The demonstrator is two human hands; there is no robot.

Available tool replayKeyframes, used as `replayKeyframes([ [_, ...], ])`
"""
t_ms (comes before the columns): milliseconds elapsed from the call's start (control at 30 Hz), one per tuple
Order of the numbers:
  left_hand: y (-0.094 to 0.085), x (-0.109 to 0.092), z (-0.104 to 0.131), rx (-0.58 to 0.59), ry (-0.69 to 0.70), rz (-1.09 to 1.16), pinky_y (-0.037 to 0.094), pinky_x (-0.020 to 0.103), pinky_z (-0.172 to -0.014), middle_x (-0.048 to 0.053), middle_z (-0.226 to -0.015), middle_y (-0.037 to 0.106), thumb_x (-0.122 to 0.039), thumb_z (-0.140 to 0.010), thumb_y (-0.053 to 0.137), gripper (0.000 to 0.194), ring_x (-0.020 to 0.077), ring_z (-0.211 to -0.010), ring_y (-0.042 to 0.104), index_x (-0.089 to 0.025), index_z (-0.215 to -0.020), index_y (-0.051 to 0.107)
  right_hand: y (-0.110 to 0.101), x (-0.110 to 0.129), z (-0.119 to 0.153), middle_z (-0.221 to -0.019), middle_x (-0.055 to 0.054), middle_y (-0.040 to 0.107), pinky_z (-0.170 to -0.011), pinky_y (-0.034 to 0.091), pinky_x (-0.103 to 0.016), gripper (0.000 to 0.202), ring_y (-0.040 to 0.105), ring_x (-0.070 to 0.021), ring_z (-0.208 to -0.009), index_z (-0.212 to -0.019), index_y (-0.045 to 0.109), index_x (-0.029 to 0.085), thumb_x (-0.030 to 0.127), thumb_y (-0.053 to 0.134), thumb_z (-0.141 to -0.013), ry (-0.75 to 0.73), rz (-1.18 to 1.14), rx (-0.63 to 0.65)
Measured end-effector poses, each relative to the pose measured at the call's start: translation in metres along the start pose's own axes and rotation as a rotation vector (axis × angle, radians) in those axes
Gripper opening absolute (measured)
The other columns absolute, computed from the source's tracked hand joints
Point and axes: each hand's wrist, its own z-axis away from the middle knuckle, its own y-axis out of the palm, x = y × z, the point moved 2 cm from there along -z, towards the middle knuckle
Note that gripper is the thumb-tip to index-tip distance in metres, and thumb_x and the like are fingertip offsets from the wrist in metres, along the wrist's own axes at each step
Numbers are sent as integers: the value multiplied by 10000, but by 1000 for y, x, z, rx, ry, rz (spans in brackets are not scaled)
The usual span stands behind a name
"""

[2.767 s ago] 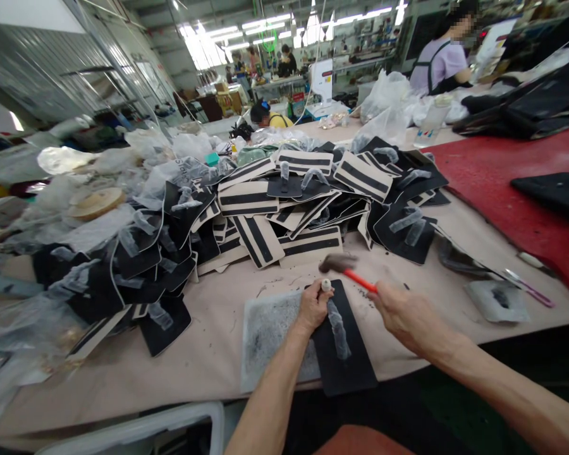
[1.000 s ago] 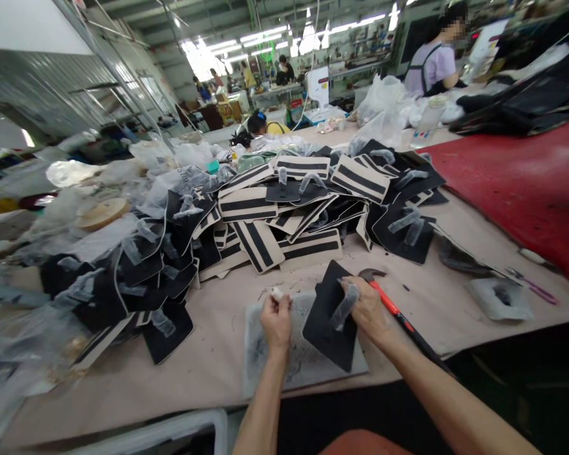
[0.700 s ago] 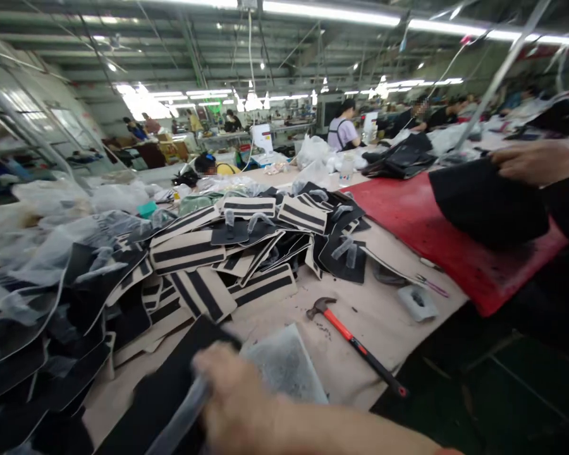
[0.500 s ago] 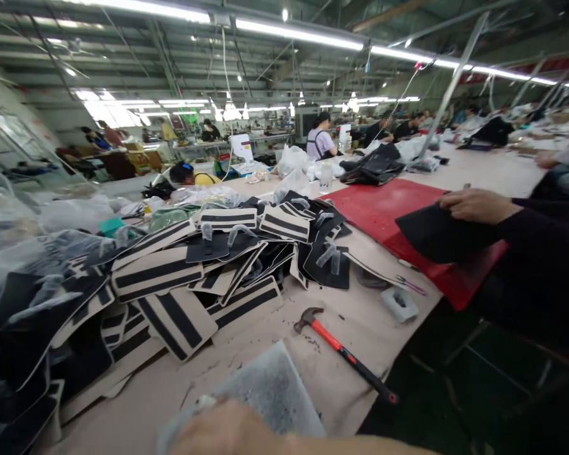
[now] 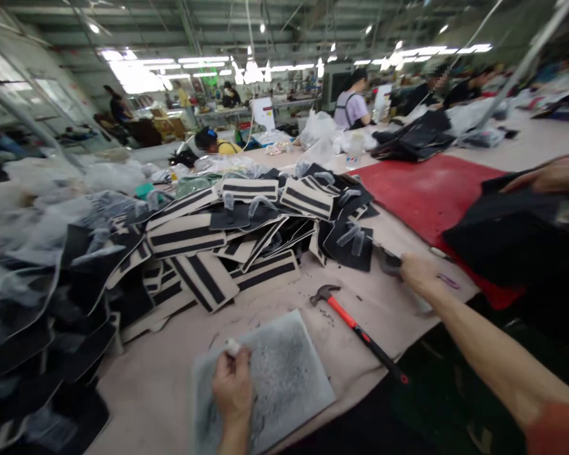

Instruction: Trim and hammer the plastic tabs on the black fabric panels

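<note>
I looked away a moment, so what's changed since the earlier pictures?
The right hand put the hammer on the table, carried the black panel left off the slab, released it, then reached right. The left hand still holds a small white piece.

Gap between slab [image 5: 284,366] and striped pile [image 5: 203,278] — hammer [image 5: 355,328] obstructs right side.

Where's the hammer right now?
Head view, right of center: the hammer lies on the table, just right of the gray slab, between the left hand and right hand, with neither touching it.
</note>
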Motion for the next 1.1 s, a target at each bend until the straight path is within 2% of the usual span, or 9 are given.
replayKeyframes([
  [133, 9, 0, 10, -29, 67, 124, 526, 309, -690, 68, -754, 742, -517, -775, 619, 330, 247, -742, 708, -191, -826, 643, -30, 1, 1, -954, -352, 649, -734, 418, -478, 313, 654, -384, -1003, -1020, 709, 57, 223, 446, -983, 21, 1, -75],
  [233, 12, 1, 12, -39, 92, 143, 522, 286, -672, 61, -749, 735, -474, -804, 619, 285, 227, -724, 710, -189, -823, 626, -51, 33, 31, -1029, -294, 679, -752, 451, -455, 380, 650, -343, -1029, -1188, 693, 142, 407, 580, -939, -42, -444, -142],
  [333, 11, -1, 13, -46, 93, 147, 522, 278, -675, 56, -744, 731, -448, -810, 626, 257, 221, -723, 714, -191, -816, 619, -34, 83, 96, -994, -135, 733, -729, 525, -400, 423, 678, -286, -928, -1201, 685, 218, 486, 620, -880, -131, -1021, 234],
  [433, 9, -3, 14, -34, 84, 187, 531, 277, -667, 56, -734, 732, -449, -802, 638, 261, 221, -716, 719, -190, -812, 611, 16, 127, 168, -977, -46, 742, -762, 564, -389, 397, 689, -257, -909, -1179, 657, 206, 433, 610, -857, -245, -1246, 542],
  [533, 9, -4, 15, -26, 77, 227, 541, 279, -667, 61, -738, 736, -454, -805, 643, 274, 222, -717, 725, -183, -827, 609, 68, 141, 220, -884, -49, 741, -708, 561, -365, 240, 700, -247, -811, -1001, 654, 201, 362, 587, -836, -264, -1099, 554],
  [633, 10, -2, 15, -25, 78, 246, 546, 284, -673, 66, -739, 737, -455, -804, 649, 284, 223, -717, 727, -175, -835, 612, 93, 134, 247, -898, -86, 731, -688, 535, -368, 350, 707, -275, -804, -1142, 592, 195, 351, 598, -828, -293, -806, 424],
  [800, 11, -1, 15, -23, 95, 264, 546, 293, -678, 69, -742, 734, -440, -800, 650, 280, 223, -713, 722, -165, -848, 626, 88, 123, 253, -978, -158, 691, -719, 508, -412, 654, 684, -324, -844, -1461, 377, 141, 294, 564, -854, -475, -417, 310],
  [933, 8, -3, 13, 2, 80, 294, 545, 286, -682, 65, -724, 723, -427, -784, 663, 279, 212, -704, 714, -155, -834, 632, 76, 132, 239, -1357, -182, 542, -953, 466, -484, 739, 551, -349, -1185, -1479, 388, 192, 167, 574, -763, -724, -417, 158],
  [1100, 8, -20, 10, 54, 82, 369, 545, 269, -681, 49, -748, 719, -420, -788, 681, 282, 189, -711, 706, -151, -862, 644, 83, 149, 231, -1428, -98, 525, -1085, 389, -491, 672, 465, -260, -1308, -1429, 478, 236, 72, 477, -778, -1023, -550, 281],
])
